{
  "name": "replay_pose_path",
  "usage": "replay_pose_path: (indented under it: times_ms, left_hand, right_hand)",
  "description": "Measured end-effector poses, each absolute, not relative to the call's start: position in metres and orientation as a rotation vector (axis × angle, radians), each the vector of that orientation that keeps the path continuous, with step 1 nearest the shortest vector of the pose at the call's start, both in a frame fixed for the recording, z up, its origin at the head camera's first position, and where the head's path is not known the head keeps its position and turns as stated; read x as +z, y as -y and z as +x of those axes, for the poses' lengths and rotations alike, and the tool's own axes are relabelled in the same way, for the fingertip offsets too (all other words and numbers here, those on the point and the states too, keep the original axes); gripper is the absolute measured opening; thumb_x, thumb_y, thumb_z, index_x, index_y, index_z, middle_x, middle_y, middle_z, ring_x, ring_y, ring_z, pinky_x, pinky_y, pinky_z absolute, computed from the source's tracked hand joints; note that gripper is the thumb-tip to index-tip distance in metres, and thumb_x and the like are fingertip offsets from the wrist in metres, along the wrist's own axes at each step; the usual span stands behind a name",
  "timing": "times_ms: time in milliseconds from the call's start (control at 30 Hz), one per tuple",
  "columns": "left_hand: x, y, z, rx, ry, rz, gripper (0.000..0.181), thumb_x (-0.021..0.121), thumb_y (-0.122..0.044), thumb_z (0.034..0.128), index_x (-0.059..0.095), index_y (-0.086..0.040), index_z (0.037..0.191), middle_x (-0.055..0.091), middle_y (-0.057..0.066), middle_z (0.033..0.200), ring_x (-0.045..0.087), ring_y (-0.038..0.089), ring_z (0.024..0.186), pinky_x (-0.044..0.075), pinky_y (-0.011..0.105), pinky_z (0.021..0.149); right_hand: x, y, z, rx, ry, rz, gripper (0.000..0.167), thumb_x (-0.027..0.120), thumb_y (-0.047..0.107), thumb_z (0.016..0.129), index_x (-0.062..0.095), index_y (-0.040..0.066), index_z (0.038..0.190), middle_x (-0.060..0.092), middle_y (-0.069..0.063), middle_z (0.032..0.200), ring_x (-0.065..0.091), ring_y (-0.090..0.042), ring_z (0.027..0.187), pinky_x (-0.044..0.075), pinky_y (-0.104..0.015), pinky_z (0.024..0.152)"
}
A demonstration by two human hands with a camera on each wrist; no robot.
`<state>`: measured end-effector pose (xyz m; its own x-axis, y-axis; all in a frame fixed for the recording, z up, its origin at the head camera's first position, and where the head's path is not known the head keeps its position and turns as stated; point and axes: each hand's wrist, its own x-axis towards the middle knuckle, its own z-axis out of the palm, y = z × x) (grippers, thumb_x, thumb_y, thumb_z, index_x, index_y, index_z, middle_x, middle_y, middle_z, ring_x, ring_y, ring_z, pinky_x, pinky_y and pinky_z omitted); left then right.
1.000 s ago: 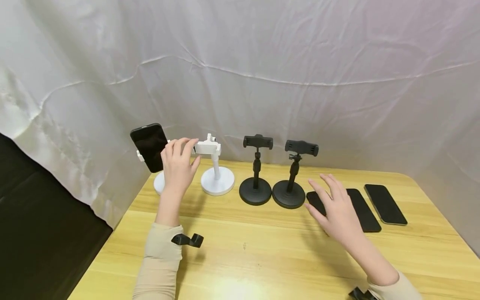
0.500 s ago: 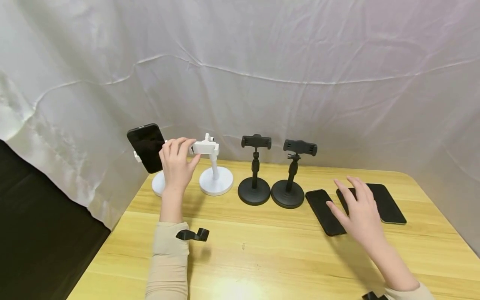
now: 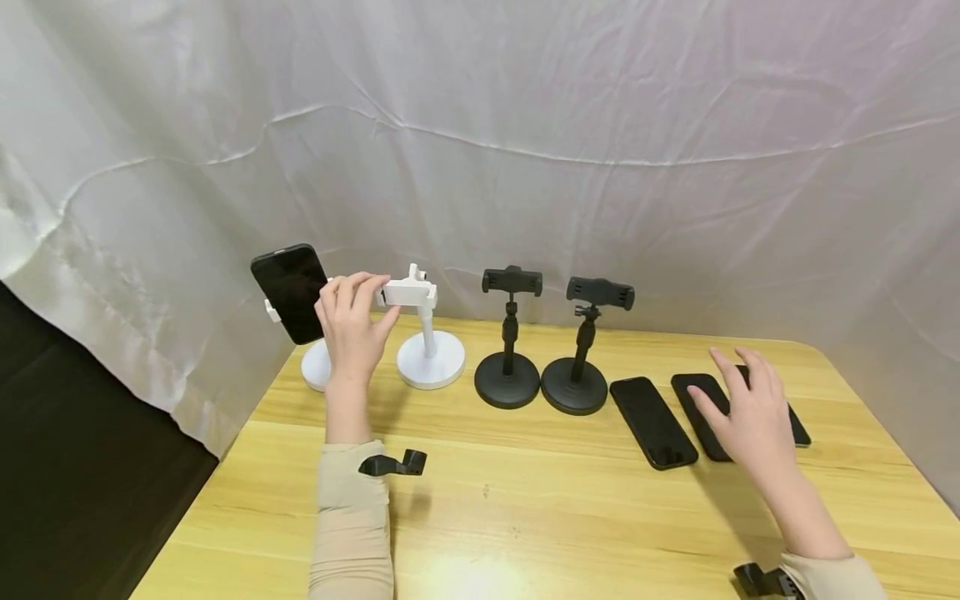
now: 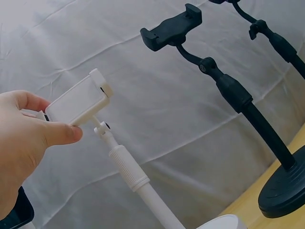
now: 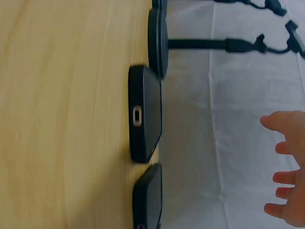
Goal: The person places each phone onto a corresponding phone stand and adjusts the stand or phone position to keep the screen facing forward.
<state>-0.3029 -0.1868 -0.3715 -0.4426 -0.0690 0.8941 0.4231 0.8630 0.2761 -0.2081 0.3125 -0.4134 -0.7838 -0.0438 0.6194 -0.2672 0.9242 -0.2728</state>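
Observation:
My left hand point(image 3: 351, 333) grips the left end of the clamp of a white phone stand point(image 3: 429, 360). In the left wrist view the thumb lies along the lower edge of the clamp point(image 4: 78, 99), with the fingers partly hidden behind it. My right hand point(image 3: 756, 412) hovers with spread fingers over the phones at the right, holding nothing. A middle black phone point(image 3: 693, 396) and the far right phone point(image 3: 799, 429) are partly covered by it. Left of them another black phone point(image 3: 654, 423) lies flat on the table, fully visible.
Two black phone stands point(image 3: 508, 379) point(image 3: 575, 385) stand upright in the middle with bare clamps. At the far left a second white stand point(image 3: 317, 367) holds a tilted black phone point(image 3: 288, 287). A pale curtain point(image 3: 525, 167) hangs behind the wooden table point(image 3: 540, 517).
My right hand has moved right, from over the leftmost flat phone to over the middle and far right ones. The left hand keeps its grip on the white clamp.

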Motion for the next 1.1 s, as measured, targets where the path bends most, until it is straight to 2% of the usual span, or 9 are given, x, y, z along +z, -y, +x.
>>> replay_pose_path:
  times_ms: [100,400,733,1100]
  left_hand:
    - [-0.372,0.187,-0.302,-0.570,1.961,-0.251,0.039,0.082,-0.018,0.0763,0.068,-0.013,0.112,0.062,0.010,0.116,0.044,0.035,0.114,0.031,0.053,0.098]
    - [-0.370,0.185,-0.301,-0.568,1.975,-0.257,0.038,0.081,-0.017,0.0779,0.068,-0.012,0.113,0.061,0.011,0.117,0.043,0.035,0.114,0.031,0.053,0.097]
    - [-0.366,0.183,-0.300,-0.582,1.967,-0.237,0.038,0.081,-0.016,0.0778,0.068,-0.013,0.113,0.062,0.010,0.117,0.044,0.035,0.114,0.032,0.053,0.097]
    - [-0.372,0.183,-0.302,-0.582,1.982,-0.231,0.038,0.081,-0.017,0.0783,0.067,-0.013,0.114,0.061,0.010,0.117,0.044,0.035,0.114,0.032,0.052,0.096]
  right_hand:
    - [-0.417,-0.323,-0.212,0.488,2.489,0.158,0.060,0.068,0.029,0.090,0.046,0.008,0.142,0.034,-0.030,0.146,0.029,-0.053,0.135,0.026,-0.069,0.103]
    - [-0.428,-0.359,-0.228,0.511,2.545,0.059,0.062,0.060,0.036,0.095,0.041,0.004,0.144,0.030,-0.037,0.145,0.024,-0.058,0.134,0.021,-0.069,0.106]
    - [-0.437,-0.391,-0.243,0.476,2.656,-0.058,0.066,0.055,0.039,0.096,0.035,0.004,0.148,0.027,-0.039,0.145,0.022,-0.061,0.131,0.021,-0.071,0.100]
    - [-0.446,-0.420,-0.262,0.376,2.787,-0.038,0.072,0.052,0.048,0.097,0.032,0.002,0.148,0.024,-0.042,0.143,0.021,-0.064,0.128,0.021,-0.074,0.096]
